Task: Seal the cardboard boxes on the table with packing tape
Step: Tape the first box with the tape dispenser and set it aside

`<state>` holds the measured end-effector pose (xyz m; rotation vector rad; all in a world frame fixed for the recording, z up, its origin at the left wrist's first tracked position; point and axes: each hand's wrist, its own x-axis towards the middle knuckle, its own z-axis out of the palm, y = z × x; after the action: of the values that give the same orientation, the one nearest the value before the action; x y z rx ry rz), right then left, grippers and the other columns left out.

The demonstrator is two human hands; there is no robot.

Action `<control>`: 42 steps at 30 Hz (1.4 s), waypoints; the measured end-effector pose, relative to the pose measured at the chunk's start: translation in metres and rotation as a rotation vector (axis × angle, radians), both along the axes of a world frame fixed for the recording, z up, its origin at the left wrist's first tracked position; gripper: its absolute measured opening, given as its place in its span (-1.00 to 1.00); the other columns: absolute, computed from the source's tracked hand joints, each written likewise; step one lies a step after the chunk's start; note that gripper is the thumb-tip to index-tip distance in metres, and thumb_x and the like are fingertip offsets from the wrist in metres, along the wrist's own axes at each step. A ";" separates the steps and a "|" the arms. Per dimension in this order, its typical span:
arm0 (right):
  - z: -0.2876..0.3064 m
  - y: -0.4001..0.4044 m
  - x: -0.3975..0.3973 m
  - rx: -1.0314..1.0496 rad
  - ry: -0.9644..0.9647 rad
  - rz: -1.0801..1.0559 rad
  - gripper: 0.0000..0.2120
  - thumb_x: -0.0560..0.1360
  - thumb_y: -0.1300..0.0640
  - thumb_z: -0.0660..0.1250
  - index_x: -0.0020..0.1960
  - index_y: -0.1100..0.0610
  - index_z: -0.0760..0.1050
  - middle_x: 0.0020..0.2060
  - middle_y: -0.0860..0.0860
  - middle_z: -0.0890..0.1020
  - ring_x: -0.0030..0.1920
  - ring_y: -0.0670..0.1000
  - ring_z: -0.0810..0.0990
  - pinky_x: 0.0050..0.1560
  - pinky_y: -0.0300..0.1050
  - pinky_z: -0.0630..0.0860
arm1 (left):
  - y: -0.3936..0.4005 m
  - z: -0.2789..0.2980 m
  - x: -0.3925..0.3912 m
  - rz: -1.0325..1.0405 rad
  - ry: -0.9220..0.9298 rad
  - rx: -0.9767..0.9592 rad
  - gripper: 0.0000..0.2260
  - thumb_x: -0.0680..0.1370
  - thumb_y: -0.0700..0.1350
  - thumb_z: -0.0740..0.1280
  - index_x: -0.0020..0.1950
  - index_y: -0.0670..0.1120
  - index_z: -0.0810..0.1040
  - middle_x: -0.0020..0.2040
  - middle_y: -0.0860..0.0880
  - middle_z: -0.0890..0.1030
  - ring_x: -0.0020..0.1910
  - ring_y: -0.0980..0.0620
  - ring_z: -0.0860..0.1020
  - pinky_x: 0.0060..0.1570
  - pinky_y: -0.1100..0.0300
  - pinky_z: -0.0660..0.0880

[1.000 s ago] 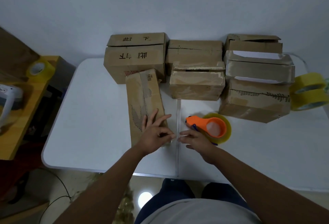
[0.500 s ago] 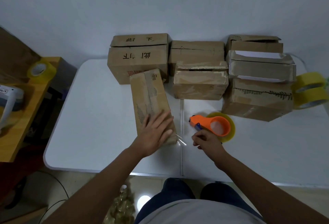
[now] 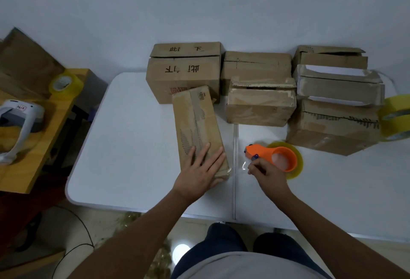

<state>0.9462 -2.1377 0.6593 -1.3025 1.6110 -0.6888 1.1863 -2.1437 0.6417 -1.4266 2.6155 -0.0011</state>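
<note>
Pressing flat, fingers spread, the left hand steadies the light, stiff box; the right hand pinches thin, clingy tape beside the dispenser.

A long box lies mid-table, the left hand flat on its near end. Right of it sits a tape dispenser. More boxes line the table's far edge.
</note>
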 end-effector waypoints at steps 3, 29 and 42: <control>0.002 0.000 0.000 -0.033 0.017 0.010 -0.88 0.57 0.20 0.33 -0.13 0.19 0.55 -0.28 -0.09 0.58 -0.20 -0.30 0.52 -0.24 -0.50 0.35 | -0.004 0.010 -0.012 0.056 0.019 0.003 -0.32 0.54 0.38 0.10 0.49 -0.04 0.35 0.46 -0.05 0.41 0.47 -0.23 0.31 0.35 -0.32 0.30; -0.050 -0.028 0.068 -0.153 0.103 0.095 -0.86 0.64 0.22 0.17 -0.10 0.13 0.38 -0.15 0.03 0.46 -0.19 -0.05 0.42 -0.19 -0.17 0.32 | -0.003 -0.002 0.005 -0.025 0.092 -0.040 -0.41 0.64 0.24 0.10 0.60 0.00 0.14 0.57 0.00 0.26 0.56 -0.17 0.17 0.45 -0.25 0.20; -0.044 -0.028 0.070 0.172 -0.153 -0.120 -0.68 0.68 0.05 0.08 0.32 0.09 0.48 0.20 0.04 0.60 0.18 0.03 0.57 0.27 0.12 0.48 | -0.004 -0.002 0.005 0.004 0.092 -0.012 -0.42 0.65 0.26 0.08 0.60 0.01 0.18 0.57 0.01 0.28 0.56 -0.17 0.20 0.42 -0.26 0.24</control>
<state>1.0163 -2.1653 0.6157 -1.0117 1.5948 -0.6899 1.1915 -2.1477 0.6394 -1.4691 2.6905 0.0515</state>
